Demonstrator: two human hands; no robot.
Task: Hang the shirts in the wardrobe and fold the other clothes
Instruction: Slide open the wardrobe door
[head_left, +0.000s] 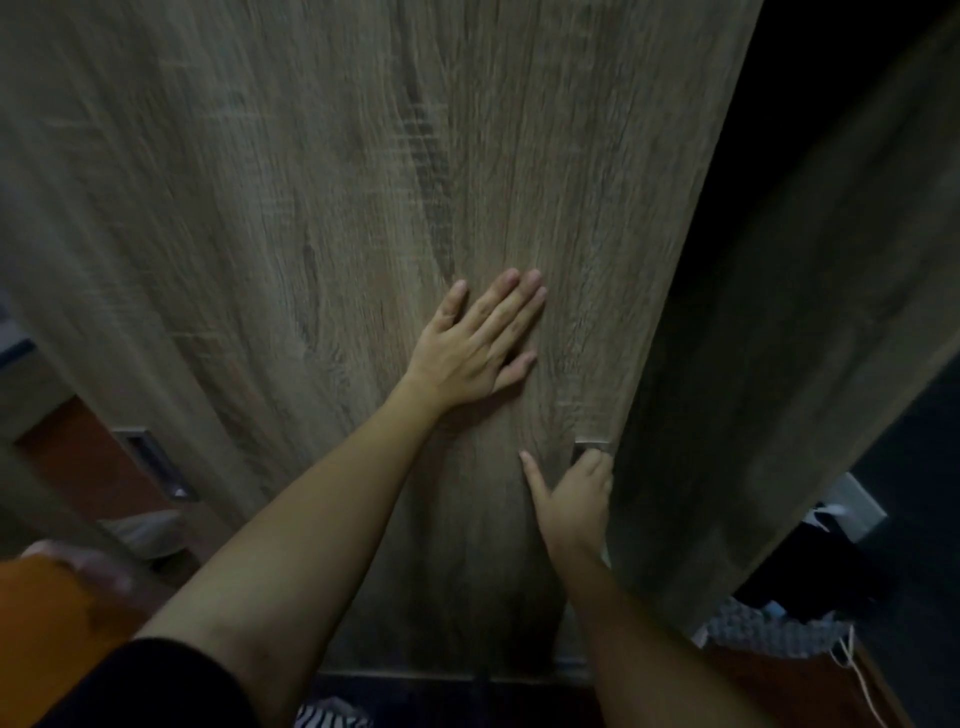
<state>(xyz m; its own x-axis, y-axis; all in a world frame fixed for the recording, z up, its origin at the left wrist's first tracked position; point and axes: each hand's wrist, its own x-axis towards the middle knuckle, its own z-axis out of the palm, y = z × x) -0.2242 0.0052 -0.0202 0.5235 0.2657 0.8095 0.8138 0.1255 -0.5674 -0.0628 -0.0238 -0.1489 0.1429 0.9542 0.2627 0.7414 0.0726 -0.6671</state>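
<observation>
the left hand (478, 338) lies flat, fingers straight, on the wardrobe door (311, 208), probably bracing it to slide. at the door's right edge the right hand (576, 499) hooks curled fingers into the recessed metal handle (589, 447). patterned cloth (769, 629) lies below-right of the door.

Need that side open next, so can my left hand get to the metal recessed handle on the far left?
Probably yes: the left hand lies flat on the door, holding nothing, and nothing blocks the recessed handle.
</observation>
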